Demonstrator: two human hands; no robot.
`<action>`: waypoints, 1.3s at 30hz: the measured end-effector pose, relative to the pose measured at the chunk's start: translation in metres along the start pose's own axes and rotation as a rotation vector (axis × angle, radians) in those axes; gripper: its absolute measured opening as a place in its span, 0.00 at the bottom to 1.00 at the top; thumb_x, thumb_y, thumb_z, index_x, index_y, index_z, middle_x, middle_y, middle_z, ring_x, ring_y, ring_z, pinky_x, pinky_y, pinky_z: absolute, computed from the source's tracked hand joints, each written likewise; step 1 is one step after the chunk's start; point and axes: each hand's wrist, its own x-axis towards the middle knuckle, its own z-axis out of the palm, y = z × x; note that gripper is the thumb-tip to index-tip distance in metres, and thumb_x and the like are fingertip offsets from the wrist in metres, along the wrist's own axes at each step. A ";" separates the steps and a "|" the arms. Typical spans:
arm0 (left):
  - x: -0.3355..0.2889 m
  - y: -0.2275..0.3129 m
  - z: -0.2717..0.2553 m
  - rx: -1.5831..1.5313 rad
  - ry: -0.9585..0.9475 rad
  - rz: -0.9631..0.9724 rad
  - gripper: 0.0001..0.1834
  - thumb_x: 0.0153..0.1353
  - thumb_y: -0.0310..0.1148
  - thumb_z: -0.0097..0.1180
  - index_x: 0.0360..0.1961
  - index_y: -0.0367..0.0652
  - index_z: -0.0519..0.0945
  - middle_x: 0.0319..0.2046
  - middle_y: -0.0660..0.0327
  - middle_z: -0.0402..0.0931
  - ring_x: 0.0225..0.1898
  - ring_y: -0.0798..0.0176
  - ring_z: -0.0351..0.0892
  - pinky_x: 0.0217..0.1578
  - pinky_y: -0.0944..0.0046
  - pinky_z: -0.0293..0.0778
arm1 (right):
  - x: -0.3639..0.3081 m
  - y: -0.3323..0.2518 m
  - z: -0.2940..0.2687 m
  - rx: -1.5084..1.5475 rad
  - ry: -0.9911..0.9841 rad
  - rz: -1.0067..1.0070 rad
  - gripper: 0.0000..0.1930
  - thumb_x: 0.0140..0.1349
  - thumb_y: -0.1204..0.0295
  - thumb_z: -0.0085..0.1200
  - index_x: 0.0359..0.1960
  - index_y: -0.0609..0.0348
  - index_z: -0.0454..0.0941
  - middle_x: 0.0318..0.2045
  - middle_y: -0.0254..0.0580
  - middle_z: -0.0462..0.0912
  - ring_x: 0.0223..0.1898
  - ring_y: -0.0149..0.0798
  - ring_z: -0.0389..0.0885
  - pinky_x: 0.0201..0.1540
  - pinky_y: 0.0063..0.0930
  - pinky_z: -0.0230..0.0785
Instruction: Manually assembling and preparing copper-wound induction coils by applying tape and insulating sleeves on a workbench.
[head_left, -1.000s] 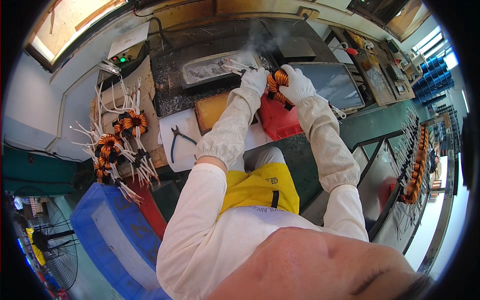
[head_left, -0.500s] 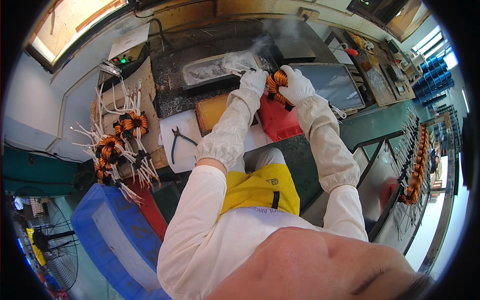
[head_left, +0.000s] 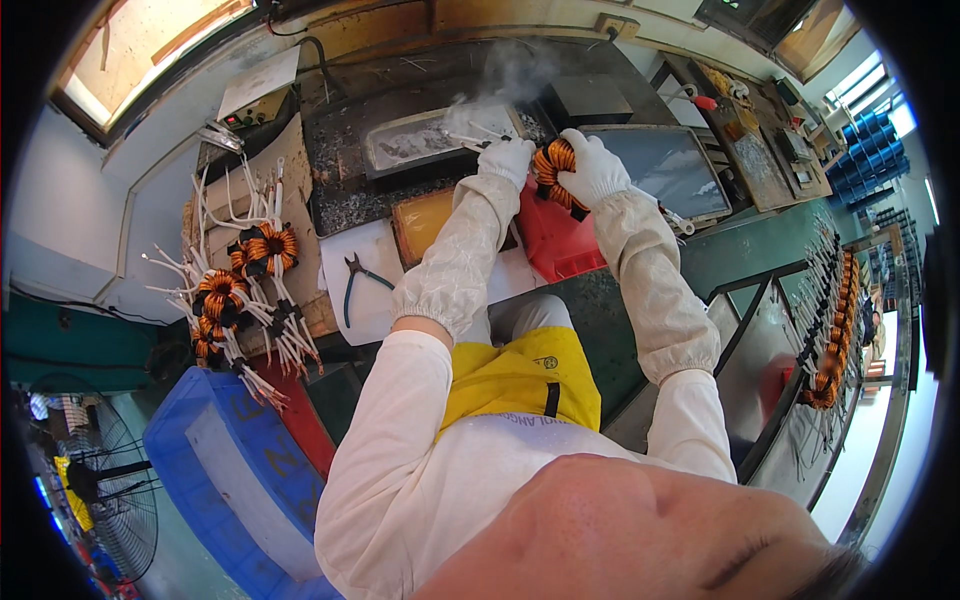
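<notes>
My white-gloved right hand [head_left: 597,172] grips a ring-shaped coil [head_left: 553,168] wound with copper wire. To its left, my gloved left hand [head_left: 507,161] is closed around the coil's white leads [head_left: 484,134]. The lead ends reach over the right part of a rectangular metal trough [head_left: 430,165] with a silvery-grey surface, where smoke rises. Whether the tips touch that surface I cannot make out. Below the coil sits a red plastic bin [head_left: 560,240]. A yellowish block in a frame [head_left: 424,222] lies just left of my left forearm.
Cutting pliers [head_left: 362,285] lie on white paper. Several finished-looking coils [head_left: 220,295] with white leads are heaped at the left, above a blue crate [head_left: 215,470]. A grey panel [head_left: 655,170] and a rack with a row of coils [head_left: 835,330] are at the right.
Smoke over the trough has spread and drifted left. The leads have shifted slightly to the left. The green light on the control box no longer shows. Both hands keep their hold.
</notes>
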 end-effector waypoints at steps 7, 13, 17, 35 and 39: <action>0.003 0.002 -0.013 -0.037 -0.119 -0.047 0.14 0.70 0.36 0.47 0.51 0.52 0.82 0.47 0.54 0.84 0.50 0.46 0.85 0.48 0.48 0.79 | 0.002 0.000 0.001 -0.009 -0.002 0.023 0.36 0.51 0.62 0.65 0.65 0.42 0.70 0.51 0.55 0.80 0.50 0.62 0.83 0.53 0.51 0.78; 0.004 0.001 -0.008 -0.038 -0.118 -0.044 0.14 0.71 0.36 0.47 0.51 0.52 0.82 0.48 0.54 0.84 0.51 0.46 0.84 0.49 0.48 0.79 | 0.002 0.000 0.002 -0.013 -0.003 0.023 0.35 0.52 0.62 0.65 0.65 0.42 0.70 0.51 0.55 0.79 0.50 0.62 0.83 0.54 0.51 0.78; 0.005 0.000 -0.006 -0.045 -0.112 -0.033 0.14 0.70 0.36 0.47 0.50 0.51 0.82 0.48 0.54 0.83 0.52 0.46 0.84 0.49 0.48 0.78 | 0.002 0.001 0.003 -0.007 0.000 0.025 0.36 0.51 0.62 0.65 0.66 0.42 0.70 0.51 0.55 0.79 0.50 0.62 0.83 0.54 0.51 0.78; 0.003 0.002 -0.007 -0.033 -0.100 -0.065 0.14 0.70 0.36 0.48 0.50 0.53 0.83 0.48 0.54 0.84 0.51 0.46 0.84 0.49 0.49 0.79 | 0.000 0.000 -0.001 0.008 -0.006 0.004 0.33 0.54 0.65 0.63 0.64 0.45 0.69 0.51 0.59 0.78 0.50 0.63 0.83 0.53 0.52 0.78; 0.002 0.001 -0.004 -0.033 -0.054 -0.041 0.14 0.70 0.36 0.47 0.50 0.54 0.82 0.48 0.55 0.83 0.51 0.47 0.84 0.49 0.49 0.79 | 0.000 0.000 0.000 0.011 0.000 0.004 0.33 0.54 0.65 0.63 0.64 0.45 0.69 0.51 0.59 0.78 0.50 0.63 0.83 0.53 0.52 0.78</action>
